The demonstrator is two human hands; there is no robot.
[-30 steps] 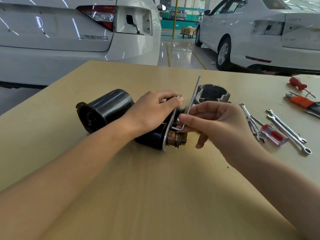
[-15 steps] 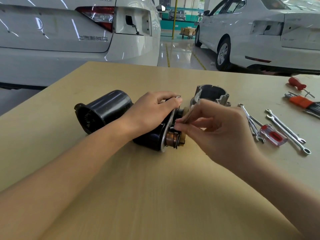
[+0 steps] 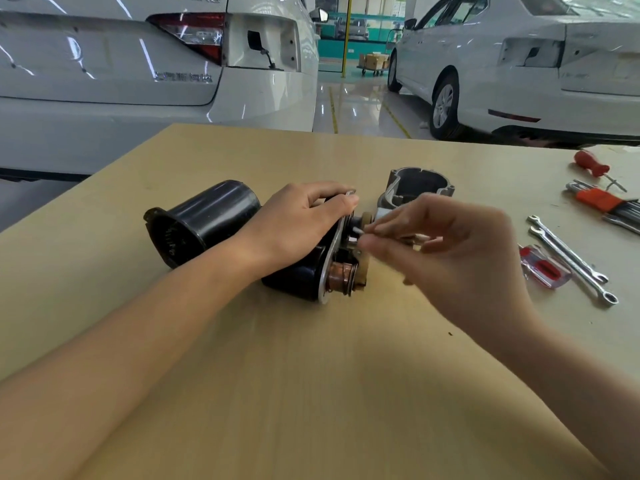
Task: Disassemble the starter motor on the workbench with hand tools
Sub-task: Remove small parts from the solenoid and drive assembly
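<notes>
The starter motor body point(image 3: 294, 277), black with a metal end plate and a copper commutator point(image 3: 341, 277), lies on its side on the wooden workbench point(image 3: 311, 375). My left hand point(image 3: 298, 225) grips it from above, fingers curled over the plate's top edge. My right hand point(image 3: 446, 251), blurred, pinches a thin silver hex key point(image 3: 360, 232) whose short end meets the motor's end face. Most of the key is hidden behind my fingers. A black cylindrical housing point(image 3: 204, 221) lies to the left, touching the motor area.
A grey aluminium end housing point(image 3: 415, 185) stands behind my right hand. To the right lie two spanners point(image 3: 571, 261), a red clear-handled screwdriver point(image 3: 543, 270), an orange hex key set point(image 3: 602, 200) and a red-handled screwdriver point(image 3: 590, 162). White cars stand beyond the bench.
The hex key's long arm stood upright a second ago; my right hand has swung it down and now covers it. My left hand has stayed on the motor.
</notes>
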